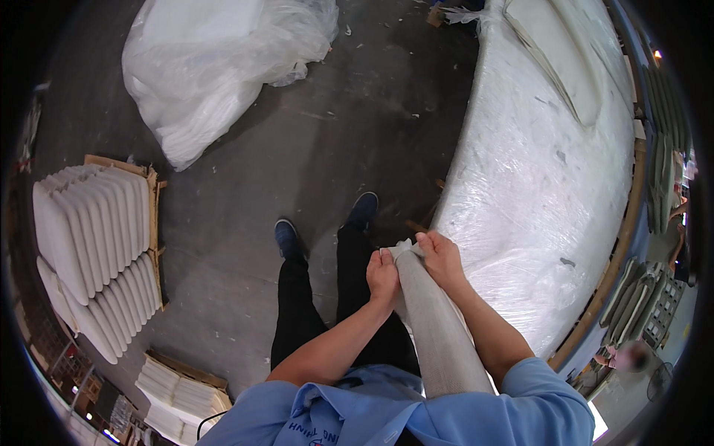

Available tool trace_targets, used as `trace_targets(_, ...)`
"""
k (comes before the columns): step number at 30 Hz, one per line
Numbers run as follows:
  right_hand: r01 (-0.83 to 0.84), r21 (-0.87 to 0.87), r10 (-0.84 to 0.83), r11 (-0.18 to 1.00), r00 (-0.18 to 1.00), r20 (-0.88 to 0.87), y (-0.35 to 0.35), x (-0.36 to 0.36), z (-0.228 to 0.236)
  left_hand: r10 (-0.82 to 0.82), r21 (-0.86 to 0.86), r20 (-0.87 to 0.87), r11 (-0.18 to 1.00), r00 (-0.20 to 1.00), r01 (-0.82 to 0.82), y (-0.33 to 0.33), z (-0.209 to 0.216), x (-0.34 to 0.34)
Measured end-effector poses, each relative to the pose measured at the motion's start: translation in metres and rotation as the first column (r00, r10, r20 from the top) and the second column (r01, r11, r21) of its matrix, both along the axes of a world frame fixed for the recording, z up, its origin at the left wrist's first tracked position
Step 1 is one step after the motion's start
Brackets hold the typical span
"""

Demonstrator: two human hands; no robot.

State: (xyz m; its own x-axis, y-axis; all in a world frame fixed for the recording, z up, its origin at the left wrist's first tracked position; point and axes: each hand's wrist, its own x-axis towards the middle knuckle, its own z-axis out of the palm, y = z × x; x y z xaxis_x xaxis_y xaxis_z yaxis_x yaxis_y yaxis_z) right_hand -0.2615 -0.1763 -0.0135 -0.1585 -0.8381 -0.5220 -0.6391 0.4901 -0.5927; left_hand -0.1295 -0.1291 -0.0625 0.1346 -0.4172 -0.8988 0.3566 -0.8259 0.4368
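A long, light grey fabric-covered cushion stands on edge against my front, its lower end reaching my shirt. White fabric bunches at its far end. My left hand is closed on the left side of this bunched edge. On the other side my right hand pinches the edge, with the thumb on top. The table covered in clear plastic film is right beside my right hand. I cannot see what lies under the cushion's folded end.
White cushions stand in rows on a wooden pallet at the left, with another white stack nearer. A large plastic bag sits on the floor ahead. A thin pale cushion piece lies on the table's far end. People work beyond the table.
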Motion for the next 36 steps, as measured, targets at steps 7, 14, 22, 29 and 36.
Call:
trace_targets(7, -0.093, 0.017, 0.093, 0.995, 0.995, 0.028, -0.016, 0.007, 0.005, -0.612, 0.061, 0.322, 0.775, 0.722, 0.629, 0.002, 0.010, 0.014)
trace_targets(14, -0.221, -0.226, 0.221, 0.949, 0.975, -0.027, -0.034, 0.032, -0.023, -0.637, 0.040, 0.249, 0.759, 0.730, 0.649, 0.021, -0.004, 0.002)
trace_targets(22, -0.307, -0.001, 0.307, 0.952, 0.951, -0.041, -0.034, 0.017, 0.005, -0.208, -0.044, -0.022, 0.977, 0.978, 0.207, 0.017, -0.018, 0.017)
trace_targets(29, -0.436, -0.163, 0.445, 0.885, 0.895, 0.020, -0.020, -0.016, 0.013, -0.036, 0.062, -0.346, 0.996, 0.938, 0.061, 0.018, 0.014, 0.032)
trace_targets(36, -0.254, 0.038, 0.253, 0.966, 0.966, 0.047, -0.017, 0.008, 0.009, -0.162, 0.023, 0.049, 0.987, 0.986, 0.161, 0.029, 0.010, 0.008)
